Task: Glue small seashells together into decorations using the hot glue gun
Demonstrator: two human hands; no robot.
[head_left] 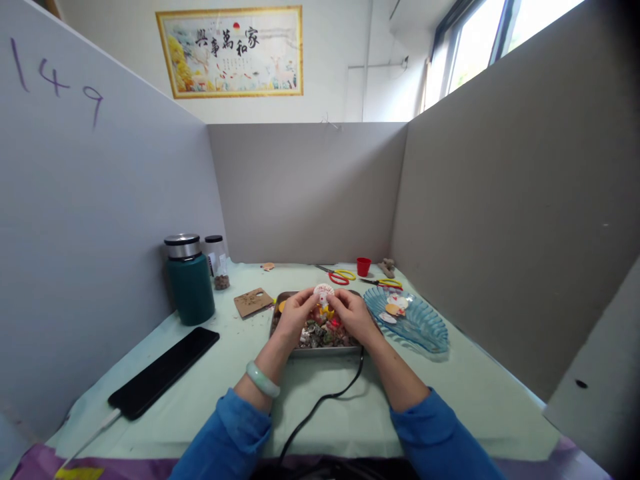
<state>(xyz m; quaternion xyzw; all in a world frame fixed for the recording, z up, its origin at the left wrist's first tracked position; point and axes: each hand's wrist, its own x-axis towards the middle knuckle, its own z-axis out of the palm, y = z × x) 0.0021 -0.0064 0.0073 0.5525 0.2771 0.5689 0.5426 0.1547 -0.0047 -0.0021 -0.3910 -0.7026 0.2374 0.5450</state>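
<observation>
Indeed, grey partitions (307,193) bound the table (450,400) on three sides. Left hand (295,317) and right hand (356,317) pinch a white disc (324,289) over the tray (325,351), partly hiding it; cable (324,397) in front, bottle (190,290) and phone (165,372) left, dish (430,332) right.

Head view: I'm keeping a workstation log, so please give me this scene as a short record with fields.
Left hand: fingers on a small round white piece with red marks
Right hand: fingers on the same piece, opposite side
Below hands: rectangular metal tray of mixed small multicoloured pieces
Right of tray: translucent blue ribbed dish holding flat white and orange pieces
Behind dish: small red cup
Left of tray: flat brown board, dark green bottle with silver lid, black phone
Unclear: the held piece's material
</observation>
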